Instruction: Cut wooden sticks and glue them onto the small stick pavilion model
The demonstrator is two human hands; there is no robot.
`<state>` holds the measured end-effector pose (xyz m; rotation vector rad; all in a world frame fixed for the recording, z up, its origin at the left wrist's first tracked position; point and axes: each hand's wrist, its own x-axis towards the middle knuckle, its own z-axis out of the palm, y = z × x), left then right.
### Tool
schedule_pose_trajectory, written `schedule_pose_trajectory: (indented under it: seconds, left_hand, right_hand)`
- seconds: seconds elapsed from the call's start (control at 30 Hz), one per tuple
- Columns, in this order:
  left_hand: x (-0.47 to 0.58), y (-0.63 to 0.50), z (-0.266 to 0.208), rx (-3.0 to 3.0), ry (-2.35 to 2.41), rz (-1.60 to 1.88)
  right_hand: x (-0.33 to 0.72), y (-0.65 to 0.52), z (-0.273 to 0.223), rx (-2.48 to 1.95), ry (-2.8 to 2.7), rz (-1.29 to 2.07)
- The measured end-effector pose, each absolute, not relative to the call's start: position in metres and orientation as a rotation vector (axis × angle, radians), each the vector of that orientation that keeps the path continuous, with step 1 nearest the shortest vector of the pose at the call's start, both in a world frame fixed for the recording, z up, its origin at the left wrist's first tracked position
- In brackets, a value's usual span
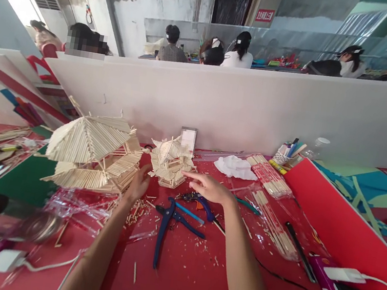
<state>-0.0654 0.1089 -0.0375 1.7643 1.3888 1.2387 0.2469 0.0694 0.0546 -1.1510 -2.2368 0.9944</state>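
Observation:
A small pavilion model of pale wooden sticks (170, 177) stands on the red table between my two hands. My left hand (139, 183) is at its left side, fingers loosely apart and close to its base; whether they touch it I cannot tell. On the other side, my right hand (210, 188) stretches its index finger towards the model's right edge, with the thumb apart and nothing held. A larger stick pavilion (88, 140) with a ribbed roof stands just left of my left hand. Blue-handled cutters (164, 229) lie spread in front of the small model.
Pliers (202, 203) and a light-blue stick (189, 212) lie near the cutters. Bagged wooden sticks (277, 223), white tissue (235, 167) and a pen basket (282, 156) are on the right. Purple power strips (333, 285) and cables flank the front. A white partition (245, 104) rises behind.

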Motion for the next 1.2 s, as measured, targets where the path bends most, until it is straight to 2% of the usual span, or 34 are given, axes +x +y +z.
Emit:
schedule_pose_trajectory:
  seconds: [0.5,1.2]
  left_hand:
    - [-0.048,0.04,0.004,2.024,1.646,1.338]
    - [-0.047,0.038,0.01,2.002,1.679,1.372]
  right_hand:
    - [0.248,0.07,0.054,-1.144,-2.167,1.01]
    - [0.247,0.067,0.059,-1.171,-2.169,0.979]
